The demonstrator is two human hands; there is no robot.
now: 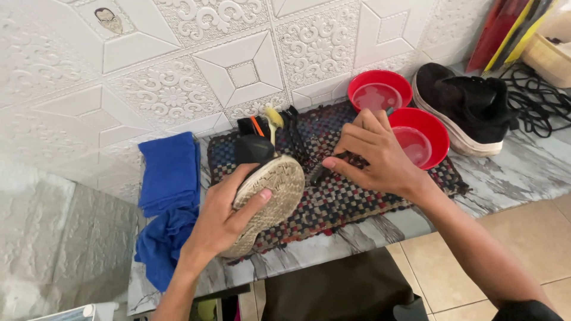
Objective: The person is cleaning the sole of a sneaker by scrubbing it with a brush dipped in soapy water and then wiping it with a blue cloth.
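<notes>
two red bowls (380, 89) sit right of centre in the upper half of the frame, one behind the other; the nearer red bowl (423, 139) holds a shallow pool of clear liquid, and the farther one looks wet inside, though its contents are hard to tell. both stand at the right end of a woven checked mat (345, 199) spread on a marble-patterned counter (511, 172). a blue cloth (169, 178) lies crumpled at the left of the mat, draping over the counter's edge. a second black shoe (470, 107) rests on its sole at the upper right, with black laces (538, 98) loose beside it. a few brushes (273, 122) stand behind the mat against the embossed white wall. the left hand (226, 217) is clamped around a black shoe (267, 190) at the centre, holding it with its pale, dirty sole turned up toward the camera; its long axis runs from lower left to upper right, the end in the palm hidden. the right hand (372, 154) is closed on a dark tool (324, 169), likely a small brush, its tip just beside the sole's edge. this hand partly covers the nearer bowl's rim.
</notes>
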